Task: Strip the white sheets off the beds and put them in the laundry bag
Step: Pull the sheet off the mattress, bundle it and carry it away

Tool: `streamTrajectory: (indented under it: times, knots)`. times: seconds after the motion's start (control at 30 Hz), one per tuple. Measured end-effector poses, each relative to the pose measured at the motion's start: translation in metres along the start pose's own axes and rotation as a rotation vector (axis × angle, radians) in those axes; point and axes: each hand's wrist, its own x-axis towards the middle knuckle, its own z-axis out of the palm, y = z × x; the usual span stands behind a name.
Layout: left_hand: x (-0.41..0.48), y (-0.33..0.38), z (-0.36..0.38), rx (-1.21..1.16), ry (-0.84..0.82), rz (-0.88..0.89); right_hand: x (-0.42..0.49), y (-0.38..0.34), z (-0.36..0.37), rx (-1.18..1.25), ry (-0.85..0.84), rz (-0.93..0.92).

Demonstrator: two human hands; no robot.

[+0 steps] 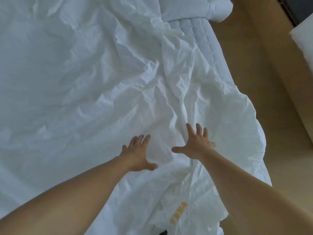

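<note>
Over white sheet (84, 82): 2 hands (137, 155) (198, 145) (splayed)

Both spread hands (169, 150) above rumpled white sheet (84, 82)

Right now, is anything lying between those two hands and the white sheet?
Nothing visible does. The left hand and right hand are spread open right over the crumpled white sheet, with only bare cloth beneath them. The laundry bag is out of view.
</note>
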Motion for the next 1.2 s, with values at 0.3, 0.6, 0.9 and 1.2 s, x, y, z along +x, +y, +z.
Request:
streamTrajectory:
  times: [0.3, 0.6, 0.9, 1.2]
  knots:
    - [0.023, -0.04, 0.036, 0.375, 0.213, -0.139, 0.058, -0.001, 0.023, -0.019, 0.16, 0.046]
    - [0.015, -0.049, 0.029, -0.114, 0.408, -0.067, 0.058, -0.022, 0.031, 0.036, 0.251, 0.015]
    - [-0.033, -0.067, -0.041, -0.716, 0.574, -0.223, -0.008, -0.08, 0.003, 0.799, 0.348, -0.013]
    - [-0.152, -0.059, -0.206, -1.285, 1.013, -0.118, -0.132, -0.209, -0.091, 1.357, 0.41, -0.207]
